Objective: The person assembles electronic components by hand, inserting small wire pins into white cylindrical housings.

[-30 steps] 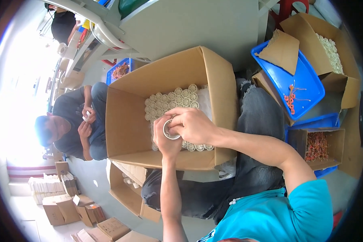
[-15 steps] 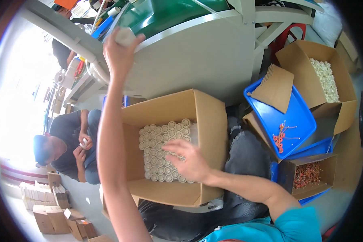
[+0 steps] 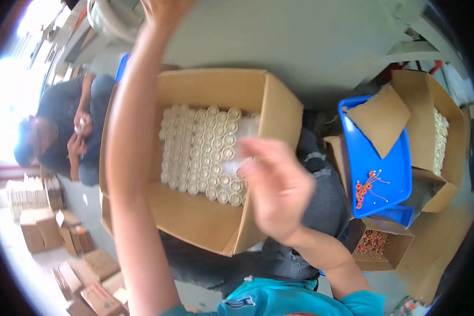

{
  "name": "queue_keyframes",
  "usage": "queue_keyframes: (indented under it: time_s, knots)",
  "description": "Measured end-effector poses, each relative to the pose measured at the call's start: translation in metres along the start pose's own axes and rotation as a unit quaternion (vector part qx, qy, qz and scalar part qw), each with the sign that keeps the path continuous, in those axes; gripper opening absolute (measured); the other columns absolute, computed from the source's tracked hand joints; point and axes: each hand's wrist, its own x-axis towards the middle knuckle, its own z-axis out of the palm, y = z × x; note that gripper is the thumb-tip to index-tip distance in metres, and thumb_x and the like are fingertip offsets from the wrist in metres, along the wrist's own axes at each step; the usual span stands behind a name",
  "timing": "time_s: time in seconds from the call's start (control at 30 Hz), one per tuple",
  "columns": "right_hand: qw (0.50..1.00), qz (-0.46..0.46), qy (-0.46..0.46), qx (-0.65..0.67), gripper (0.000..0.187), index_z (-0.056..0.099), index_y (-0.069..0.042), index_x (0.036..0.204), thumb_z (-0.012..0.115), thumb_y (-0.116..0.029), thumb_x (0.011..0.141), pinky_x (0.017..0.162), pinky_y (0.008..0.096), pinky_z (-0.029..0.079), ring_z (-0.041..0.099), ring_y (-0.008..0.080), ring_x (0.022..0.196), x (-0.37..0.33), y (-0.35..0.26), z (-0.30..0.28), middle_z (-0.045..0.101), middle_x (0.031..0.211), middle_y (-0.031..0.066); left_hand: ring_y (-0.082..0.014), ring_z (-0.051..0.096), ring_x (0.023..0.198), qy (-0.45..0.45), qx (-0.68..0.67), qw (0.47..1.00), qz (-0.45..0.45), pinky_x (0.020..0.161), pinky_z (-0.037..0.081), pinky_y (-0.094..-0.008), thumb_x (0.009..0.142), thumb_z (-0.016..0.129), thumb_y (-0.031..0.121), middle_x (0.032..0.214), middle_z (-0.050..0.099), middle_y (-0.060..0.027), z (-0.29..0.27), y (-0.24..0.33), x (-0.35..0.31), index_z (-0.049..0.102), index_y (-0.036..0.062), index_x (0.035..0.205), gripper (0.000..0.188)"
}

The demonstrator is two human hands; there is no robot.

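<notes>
My left forearm crosses the left part of the cardboard box (image 3: 210,84). My left hand (image 3: 166,7) is cut by the upper edge and its fingers are out of sight. Blurred by motion, my right hand (image 3: 279,189) is raised over the right side of the box. Its thumb and forefinger point left, toward the parts; whether anything is between them cannot be made out. Inside the box stand tight rows of whitish, round plastic parts (image 3: 197,152) with ring-shaped tops. A pale gap shows among the rows near my right fingertips.
To the right, a blue tray (image 3: 382,184) holds orange parts with wires and a cardboard piece (image 3: 379,118). Below it sits a box of orange wired parts (image 3: 373,242); farther right, one of white pieces (image 3: 440,142). A co-worker (image 3: 63,124) sits at left. Cartons (image 3: 97,300) lie lower left.
The view has tipped downward. My left hand, which held a whitish part by the bench, has mostly left the picture. My right hand has come up and rightward from the rows of parts.
</notes>
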Motion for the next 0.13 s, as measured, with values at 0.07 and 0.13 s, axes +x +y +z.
queue_keyframes:
  time_s: [0.07, 0.13]
  knots:
    - [0.989, 0.054, 0.029, 0.135, 0.033, 0.059, 0.002, 0.125, 0.057, 0.0, 0.092, 0.07, 0.0282, 0.054, 0.063, 0.015, 0.093, 0.003, -0.02, 0.003, 0.066, 0.109, 0.011, -0.0274, 0.052, 0.108, 0.131, -0.067, 0.985, 0.085, 0.098, 0.038, -0.0404, 0.083, 0.072, 0.035, 0.119, 0.055, -0.0173, -0.059, 0.011, -0.047, 0.054, 0.0027, 0.116, 0.05]
    - [0.978, 0.077, 0.057, 0.183, 0.034, 0.058, 0.001, 0.128, 0.056, 0.002, 0.093, 0.071, 0.0264, 0.054, 0.065, 0.0151, 0.091, 0.006, -0.017, -0.006, 0.066, 0.114, 0.0141, -0.0224, 0.061, 0.094, 0.199, -0.102, 0.969, 0.109, 0.089, 0.045, -0.04, 0.082, 0.071, 0.035, 0.105, 0.065, -0.0159, -0.101, 0.019, -0.095, 0.064, 0.0027, 0.102, 0.039]
